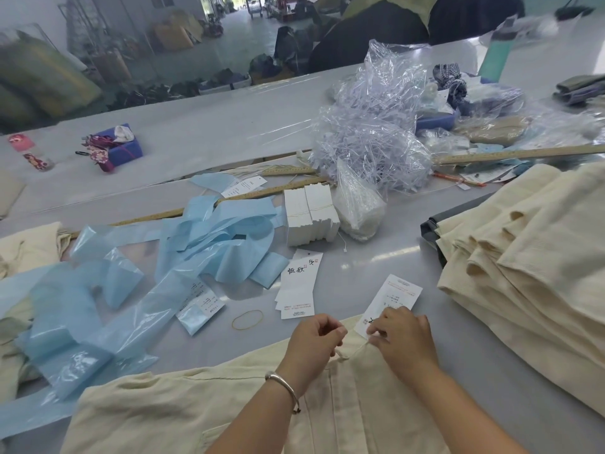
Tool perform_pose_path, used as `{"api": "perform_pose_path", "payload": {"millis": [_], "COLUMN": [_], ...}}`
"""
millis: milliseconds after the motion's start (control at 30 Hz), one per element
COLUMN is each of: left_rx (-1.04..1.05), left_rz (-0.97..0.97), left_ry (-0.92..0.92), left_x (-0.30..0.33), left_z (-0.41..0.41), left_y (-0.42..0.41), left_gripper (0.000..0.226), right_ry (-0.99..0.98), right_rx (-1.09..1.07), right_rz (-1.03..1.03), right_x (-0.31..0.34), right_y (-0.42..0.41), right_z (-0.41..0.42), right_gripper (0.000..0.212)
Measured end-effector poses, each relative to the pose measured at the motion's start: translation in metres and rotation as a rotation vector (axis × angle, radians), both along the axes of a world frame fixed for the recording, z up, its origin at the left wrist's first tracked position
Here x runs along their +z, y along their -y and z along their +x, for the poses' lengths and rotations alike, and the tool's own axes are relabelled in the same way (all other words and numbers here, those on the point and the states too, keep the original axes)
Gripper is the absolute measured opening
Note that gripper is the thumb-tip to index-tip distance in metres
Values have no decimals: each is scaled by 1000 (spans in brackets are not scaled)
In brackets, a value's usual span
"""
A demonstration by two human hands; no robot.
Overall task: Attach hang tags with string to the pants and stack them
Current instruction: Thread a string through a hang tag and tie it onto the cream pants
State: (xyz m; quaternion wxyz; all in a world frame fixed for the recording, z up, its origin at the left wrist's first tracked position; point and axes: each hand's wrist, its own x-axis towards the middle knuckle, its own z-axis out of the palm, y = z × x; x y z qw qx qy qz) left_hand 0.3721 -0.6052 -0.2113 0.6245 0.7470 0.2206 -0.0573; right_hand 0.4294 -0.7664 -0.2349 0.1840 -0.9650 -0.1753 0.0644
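Cream pants [183, 411] lie flat at the table's near edge, waistband toward the middle. My left hand [316, 339] is curled at the waistband and pinches a thin string end. My right hand [401, 335] pinches the other string end, which holds a white hang tag [393, 298] lying just beyond the waistband. A small fan of loose hang tags [299, 285] lies left of it. A stack of folded cream pants [530, 270] sits at the right.
Bundled white tag blocks [311, 214] and a bag of string fasteners [358, 204] sit mid-table. Blue plastic strips [131, 280] cover the left. A rubber band [247, 319], wooden rulers [517, 154] and crumpled clear plastic [376, 126] lie farther back.
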Motion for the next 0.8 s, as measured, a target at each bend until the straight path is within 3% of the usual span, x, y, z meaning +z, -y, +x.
{"api": "perform_pose_path", "payload": {"millis": [100,233,333,533,800], "left_rx": [-29,-66,-89,-69,-32], "left_rz": [64,146,217,282,194], "left_ry": [40,116,170,232,198], "left_x": [0,5,11,15,15], "left_z": [-4,-6,-4,-6,-9], "left_y": [-2,-3,-2,-3,-1], "left_gripper": [18,18,18,17,18], "right_ry": [8,-251,-461,-753,-857], "right_rx": [8,-184,-281,-364,-388], "right_rz": [121,723,978,1099,1184], "right_x": [-1,13,21,26,30], "right_y": [-5,-13,-20,-26,-29], "right_z": [2,-7,-15,-18,-20], "right_gripper": [7,14,11,13,17]}}
